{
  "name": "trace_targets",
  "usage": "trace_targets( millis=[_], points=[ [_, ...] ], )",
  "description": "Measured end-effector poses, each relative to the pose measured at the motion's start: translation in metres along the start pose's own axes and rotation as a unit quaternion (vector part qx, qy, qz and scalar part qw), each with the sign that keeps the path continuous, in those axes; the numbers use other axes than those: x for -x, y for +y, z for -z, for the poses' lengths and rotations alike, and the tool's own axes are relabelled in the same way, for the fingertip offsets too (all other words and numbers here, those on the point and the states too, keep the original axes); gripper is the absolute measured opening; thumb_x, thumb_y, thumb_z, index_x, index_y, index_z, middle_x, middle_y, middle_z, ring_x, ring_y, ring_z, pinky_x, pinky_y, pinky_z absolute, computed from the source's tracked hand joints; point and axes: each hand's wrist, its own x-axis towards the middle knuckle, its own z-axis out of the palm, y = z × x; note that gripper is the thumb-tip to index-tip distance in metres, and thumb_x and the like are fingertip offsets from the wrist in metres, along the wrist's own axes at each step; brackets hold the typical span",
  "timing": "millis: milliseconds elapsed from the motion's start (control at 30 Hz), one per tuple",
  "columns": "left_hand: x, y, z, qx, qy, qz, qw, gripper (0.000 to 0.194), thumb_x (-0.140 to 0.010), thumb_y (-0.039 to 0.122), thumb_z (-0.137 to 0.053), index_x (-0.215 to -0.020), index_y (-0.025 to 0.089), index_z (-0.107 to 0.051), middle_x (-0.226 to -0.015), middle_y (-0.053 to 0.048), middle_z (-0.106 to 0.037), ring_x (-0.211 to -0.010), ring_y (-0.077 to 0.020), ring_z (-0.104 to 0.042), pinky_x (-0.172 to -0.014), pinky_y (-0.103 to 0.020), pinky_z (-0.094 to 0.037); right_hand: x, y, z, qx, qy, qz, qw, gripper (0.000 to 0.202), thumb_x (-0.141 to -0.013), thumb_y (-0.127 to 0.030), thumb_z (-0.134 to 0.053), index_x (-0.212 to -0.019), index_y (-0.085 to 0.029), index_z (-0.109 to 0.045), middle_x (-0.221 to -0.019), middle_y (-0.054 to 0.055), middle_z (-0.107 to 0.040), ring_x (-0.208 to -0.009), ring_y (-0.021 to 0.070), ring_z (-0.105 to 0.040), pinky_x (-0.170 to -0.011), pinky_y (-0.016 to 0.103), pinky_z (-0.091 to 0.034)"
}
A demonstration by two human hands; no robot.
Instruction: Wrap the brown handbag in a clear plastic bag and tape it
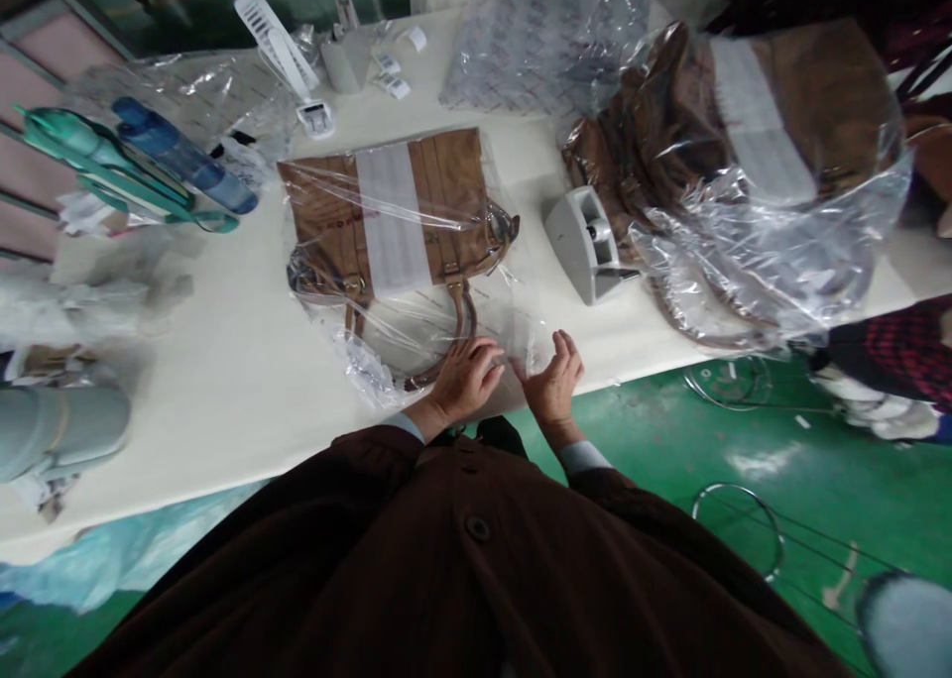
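A brown handbag (457,187) with a white wrap band (394,217) around it lies on the table inside a clear plastic bag (506,296). Its handles point toward me. My left hand (467,379) rests on the near edge of the plastic, beside one handle, with its fingers stretched out and apart. To its right, my right hand (551,381) has the loose corner of the plastic between thumb and fingers; the exact grip is partly hidden.
A grey-white tape dispenser (587,242) stands right of the handbag, beside several plastic-wrapped brown bags (848,113). At left are a blue bottle (182,158), a green strapped bottle (74,143) and a grey container (66,430). A tagging tool (279,49) lies behind. The table edge (260,470) runs before me.
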Motion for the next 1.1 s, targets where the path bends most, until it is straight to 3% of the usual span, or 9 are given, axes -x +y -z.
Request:
trace_targets(
  millis=[133,300,467,600,667,800,967,1033,1100],
  points=[
    [0.001,0.000,-0.006,0.004,-0.011,0.005,1.000,0.022,-0.090,0.027,-0.046,-0.109,0.017,-0.053,-0.113,-0.010,-0.056,-0.109,-0.0230,-0.050,-0.094,-0.040,-0.041,-0.005,0.008,-0.009,-0.006,0.048,-0.015,0.999,0.042,-0.081,-0.023,-0.048,-0.121,-0.011,-0.040,-0.111,0.016,-0.053,-0.111,0.0264,-0.045,-0.096,0.049,-0.032],
    [0.001,-0.003,-0.009,-0.010,-0.026,0.009,1.000,0.023,-0.090,0.028,-0.045,-0.109,0.018,-0.054,-0.113,-0.010,-0.056,-0.110,-0.0229,-0.050,-0.095,-0.040,-0.040,0.018,0.036,0.007,-0.019,0.000,-0.024,1.000,0.043,-0.076,-0.007,-0.035,-0.117,-0.013,-0.046,-0.102,0.013,-0.056,-0.101,0.0236,-0.050,-0.090,0.046,-0.039],
    [-0.005,-0.003,-0.017,-0.039,-0.041,-0.005,0.998,0.025,-0.089,0.028,-0.048,-0.111,0.019,-0.055,-0.116,-0.009,-0.054,-0.110,-0.0247,-0.048,-0.095,-0.042,-0.038,0.048,0.048,0.023,-0.022,-0.008,-0.059,0.998,0.036,-0.083,-0.016,-0.037,-0.117,-0.012,-0.047,-0.096,0.013,-0.054,-0.094,0.0215,-0.051,-0.084,0.040,-0.046],
    [-0.009,0.000,-0.024,-0.048,-0.047,-0.025,0.997,0.026,-0.089,0.030,-0.048,-0.112,0.019,-0.055,-0.118,-0.009,-0.053,-0.110,-0.0245,-0.047,-0.094,-0.042,-0.038,0.040,0.049,0.023,-0.005,-0.036,-0.043,0.998,0.059,-0.079,-0.039,-0.055,-0.128,-0.009,-0.038,-0.114,0.019,-0.048,-0.100,0.0255,-0.050,-0.085,0.044,-0.046],
    [-0.009,0.000,-0.028,-0.054,-0.060,-0.029,0.996,0.027,-0.090,0.032,-0.047,-0.112,0.019,-0.056,-0.119,-0.010,-0.053,-0.109,-0.0244,-0.048,-0.094,-0.042,-0.038,0.030,0.049,0.020,0.002,-0.064,-0.067,0.996,0.059,-0.081,-0.037,-0.053,-0.131,-0.010,-0.036,-0.113,0.018,-0.050,-0.094,0.0239,-0.053,-0.077,0.040,-0.049],
    [0.002,-0.002,-0.033,-0.067,-0.149,-0.047,0.985,0.021,-0.086,0.035,-0.054,-0.099,0.019,-0.061,-0.110,-0.009,-0.056,-0.098,-0.0230,-0.053,-0.086,-0.039,-0.043,0.023,0.056,0.022,0.015,-0.094,-0.085,0.992,0.038,-0.087,-0.020,-0.035,-0.123,-0.013,-0.048,-0.097,0.011,-0.057,-0.086,0.0204,-0.056,-0.071,0.034,-0.049],
    [0.024,-0.001,-0.025,-0.008,-0.260,-0.088,0.961,0.015,-0.085,0.032,-0.056,-0.081,0.020,-0.064,-0.086,-0.005,-0.062,-0.075,-0.0163,-0.058,-0.068,-0.028,-0.046,0.031,0.078,0.049,0.064,-0.140,-0.067,0.986,0.032,-0.086,-0.020,-0.037,-0.110,-0.014,-0.058,-0.098,0.012,-0.059,-0.083,0.0216,-0.057,-0.068,0.034,-0.048],
    [0.025,0.003,-0.016,0.013,-0.239,-0.079,0.968,0.018,-0.088,0.032,-0.051,-0.083,0.020,-0.064,-0.083,-0.003,-0.063,-0.075,-0.0155,-0.059,-0.068,-0.027,-0.047,0.023,0.081,0.057,0.066,-0.121,-0.048,0.989,0.030,-0.087,-0.024,-0.040,-0.107,-0.014,-0.059,-0.098,0.013,-0.060,-0.086,0.0228,-0.057,-0.073,0.036,-0.049],
    [0.020,0.006,-0.009,-0.003,-0.164,-0.051,0.985,0.021,-0.090,0.032,-0.048,-0.096,0.021,-0.063,-0.101,-0.006,-0.063,-0.092,-0.0187,-0.058,-0.081,-0.032,-0.046,0.005,0.073,0.053,0.048,-0.093,0.005,0.994,0.032,-0.088,-0.030,-0.043,-0.112,-0.013,-0.057,-0.106,0.014,-0.060,-0.099,0.0247,-0.056,-0.085,0.038,-0.046]
  ],
)
